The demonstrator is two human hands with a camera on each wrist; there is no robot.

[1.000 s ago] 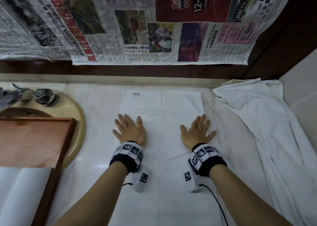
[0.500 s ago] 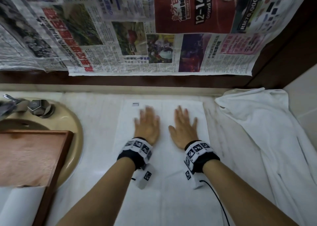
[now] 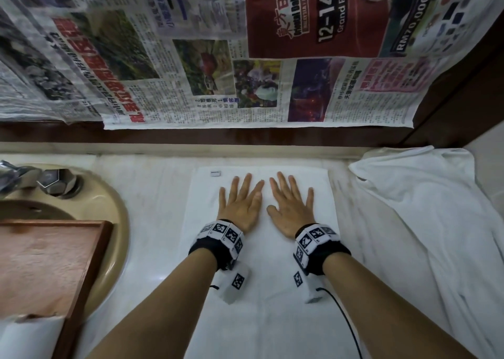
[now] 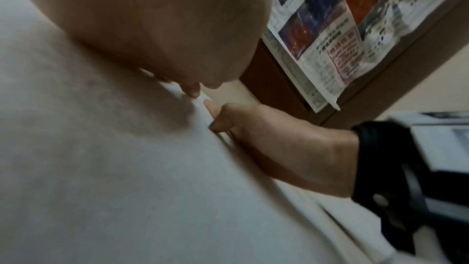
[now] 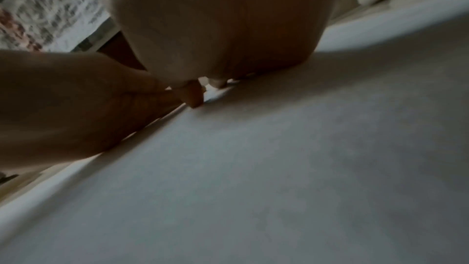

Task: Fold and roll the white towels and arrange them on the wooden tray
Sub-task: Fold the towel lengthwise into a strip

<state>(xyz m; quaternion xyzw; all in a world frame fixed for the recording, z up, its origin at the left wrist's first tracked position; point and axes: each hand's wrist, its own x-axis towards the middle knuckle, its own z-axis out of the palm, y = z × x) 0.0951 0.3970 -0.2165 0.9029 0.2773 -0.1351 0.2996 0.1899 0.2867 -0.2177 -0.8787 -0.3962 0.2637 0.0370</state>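
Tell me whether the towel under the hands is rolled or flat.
Flat: the towel lies as a long strip, both hands pressing it, no roll started.

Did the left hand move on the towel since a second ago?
Yes. The left hand slid up the folded towel toward the small tag near its far edge, closer to the right hand.

Matt white terry cloth towel (image 3: 261, 317) on a glossy pale stone counter (image 3: 152, 195), reddish wooden tray (image 3: 51, 263) looks smooth, shiny metal tap (image 3: 51, 180), crinkled printed newspaper (image 3: 245, 58) behind.
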